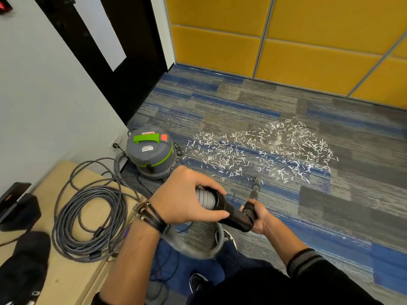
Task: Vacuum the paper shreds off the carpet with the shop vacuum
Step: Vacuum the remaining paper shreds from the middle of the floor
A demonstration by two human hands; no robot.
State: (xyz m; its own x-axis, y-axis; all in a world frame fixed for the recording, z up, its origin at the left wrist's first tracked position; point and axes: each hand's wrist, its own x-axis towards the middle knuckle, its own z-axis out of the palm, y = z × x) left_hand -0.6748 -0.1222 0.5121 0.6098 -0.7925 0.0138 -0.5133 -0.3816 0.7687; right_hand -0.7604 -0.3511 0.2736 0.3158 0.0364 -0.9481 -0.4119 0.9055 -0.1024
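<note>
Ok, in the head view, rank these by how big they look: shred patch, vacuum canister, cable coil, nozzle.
1. The shred patch, widest by far.
2. The cable coil.
3. The vacuum canister; the coil lies nearer the camera, so the order of these two is unsure.
4. The nozzle, clearly smallest.

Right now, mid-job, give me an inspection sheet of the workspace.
Surface: blue-grey carpet, littered across its middle.
Job's things: paper shreds in a wide patch; shop vacuum upright to their left; nozzle at the patch's near edge.
Clutter: black fabric item on the wooden bench.
Hands: left hand grips the wand at the hose cuff; right hand grips it lower.
Cables: grey cable coil on the bench; plug in the wall outlet.
Surroundings: yellow wall panels, dark door.
</note>
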